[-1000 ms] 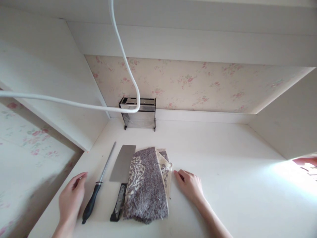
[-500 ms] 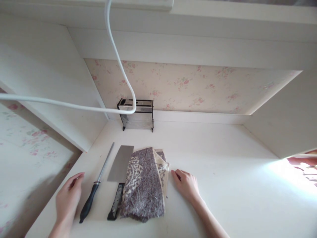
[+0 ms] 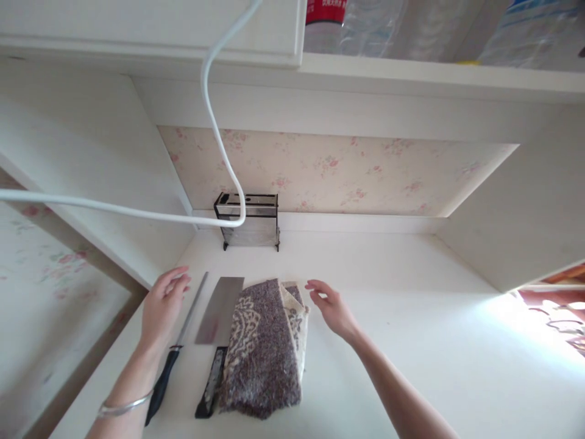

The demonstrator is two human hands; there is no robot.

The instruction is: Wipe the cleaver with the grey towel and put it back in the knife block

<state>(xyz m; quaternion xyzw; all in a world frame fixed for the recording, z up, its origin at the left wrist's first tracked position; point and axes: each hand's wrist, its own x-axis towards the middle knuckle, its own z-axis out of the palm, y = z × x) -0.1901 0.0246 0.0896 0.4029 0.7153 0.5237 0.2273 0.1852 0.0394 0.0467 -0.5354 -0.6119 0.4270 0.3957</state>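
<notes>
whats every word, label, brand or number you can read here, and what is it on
"饮用天然水": on the red label of what looks like a bottle on the upper shelf; more characters beside it are cut off or too small to read.
Blue print on the clear plastic at upper right: too blurred to read.
No readable text on the cleaver, sharpening steel or folded cloth.
</notes>
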